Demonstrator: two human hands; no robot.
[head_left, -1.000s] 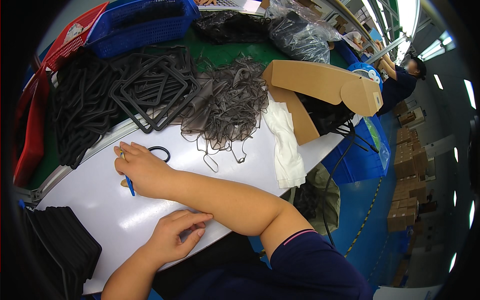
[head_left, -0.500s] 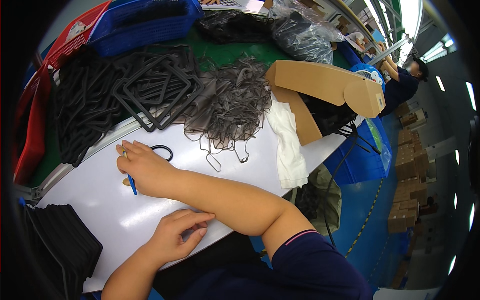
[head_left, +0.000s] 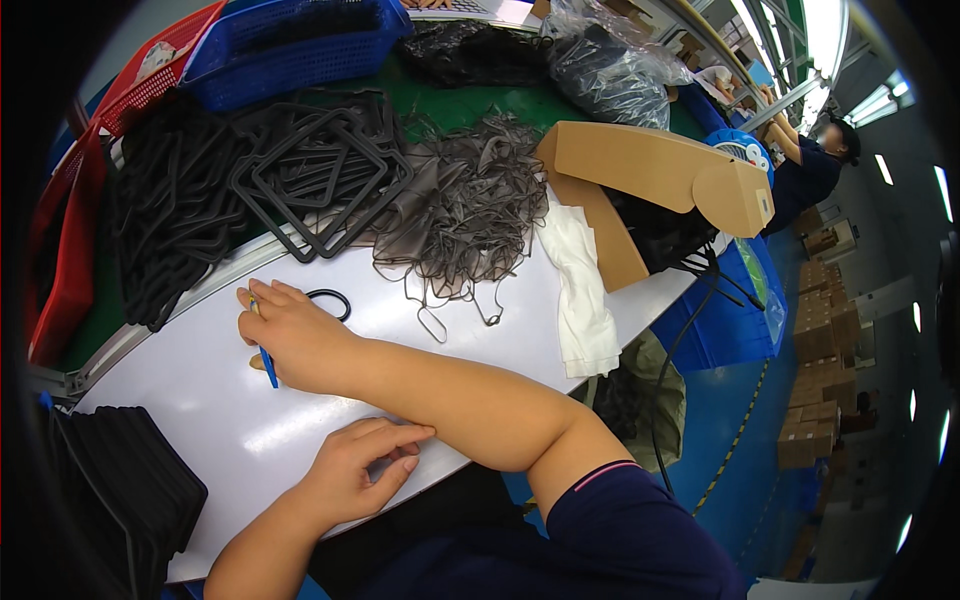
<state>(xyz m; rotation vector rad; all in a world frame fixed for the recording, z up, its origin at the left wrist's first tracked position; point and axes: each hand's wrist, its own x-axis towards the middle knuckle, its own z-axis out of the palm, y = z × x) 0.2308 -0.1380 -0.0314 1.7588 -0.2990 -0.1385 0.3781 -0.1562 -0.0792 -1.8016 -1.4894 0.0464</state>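
My right hand (head_left: 300, 338) reaches across to the left side of the white table (head_left: 400, 385), palm down. Its fingers are curled around a slim blue tool (head_left: 268, 367); most of it is hidden, so its kind is unclear. A black loop (head_left: 332, 303) lies right beside these fingers. My left hand (head_left: 360, 468) rests near the table's front edge with thumb and forefinger apart, holding nothing, its fingertips against my right forearm. Beyond lie piled black rounded frames (head_left: 318, 185) and a tangled heap of thin grey translucent loops (head_left: 465, 205).
A stack of black frames (head_left: 125, 490) stands at the lower left. A white cloth (head_left: 580, 300) and an opened cardboard box (head_left: 630, 165) lie to the right. Blue (head_left: 290, 60) and red (head_left: 65, 250) baskets stand at the far left. Another person (head_left: 810, 165) works at the far right.
The view has shifted very slightly. Both hands keep the same pose and place, and nothing was picked up or put down.
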